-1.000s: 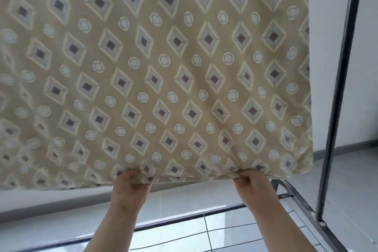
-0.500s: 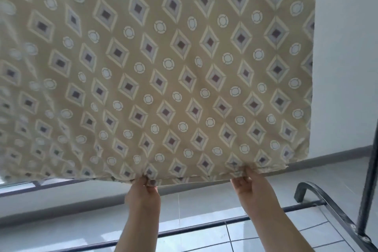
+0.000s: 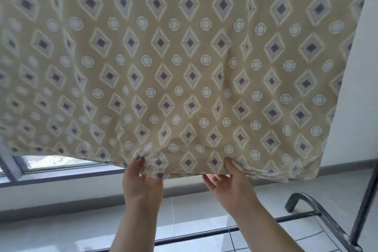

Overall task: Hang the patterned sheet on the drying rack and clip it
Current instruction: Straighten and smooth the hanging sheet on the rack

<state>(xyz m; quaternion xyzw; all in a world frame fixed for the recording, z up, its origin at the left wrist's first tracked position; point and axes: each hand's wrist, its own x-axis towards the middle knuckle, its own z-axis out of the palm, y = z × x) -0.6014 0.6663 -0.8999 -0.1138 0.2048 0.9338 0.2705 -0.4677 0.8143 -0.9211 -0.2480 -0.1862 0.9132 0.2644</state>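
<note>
The patterned sheet (image 3: 190, 67) hangs overhead, its lower hem running side to side. The left hand (image 3: 141, 186) and right hand (image 3: 229, 186) each pinch that hem, close together, equally near.

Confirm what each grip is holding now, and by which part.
The patterned sheet, by its bottom hem: the left grip pinches a bunched bit of hem, the right grip pinches the hem beside it, thumb in front.
</note>
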